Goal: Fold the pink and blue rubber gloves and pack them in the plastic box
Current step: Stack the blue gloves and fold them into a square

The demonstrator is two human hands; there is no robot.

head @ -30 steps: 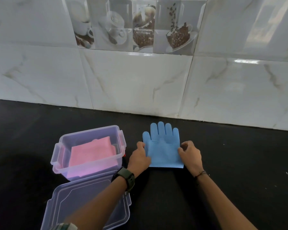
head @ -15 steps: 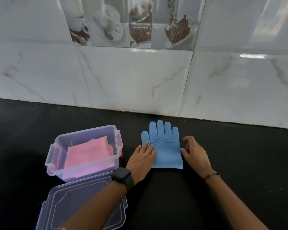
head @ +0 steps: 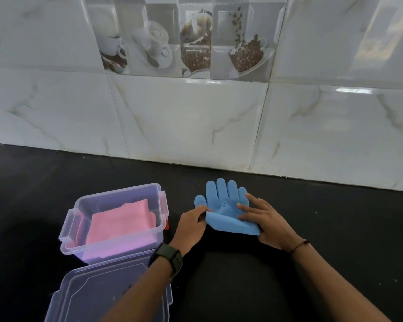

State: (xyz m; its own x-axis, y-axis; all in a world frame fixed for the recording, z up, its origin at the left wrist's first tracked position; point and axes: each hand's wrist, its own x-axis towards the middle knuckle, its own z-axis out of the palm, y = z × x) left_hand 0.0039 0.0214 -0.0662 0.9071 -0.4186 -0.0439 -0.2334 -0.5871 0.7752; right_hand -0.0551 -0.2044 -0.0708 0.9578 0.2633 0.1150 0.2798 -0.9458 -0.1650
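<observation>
While folded pink rubber gloves [head: 120,225] fill the clear plastic box [head: 116,219], left grip [head: 192,225] pinches — right grip [head: 263,219] flat, released — the half-folded blue rubber glove [head: 226,205].

The lid [head: 84,296] runs off the bottom edge, a forearm [head: 135,296] covering its right part.

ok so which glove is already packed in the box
The pink glove, folded inside the plastic box. The blue glove lies on the counter under both hands.
</observation>
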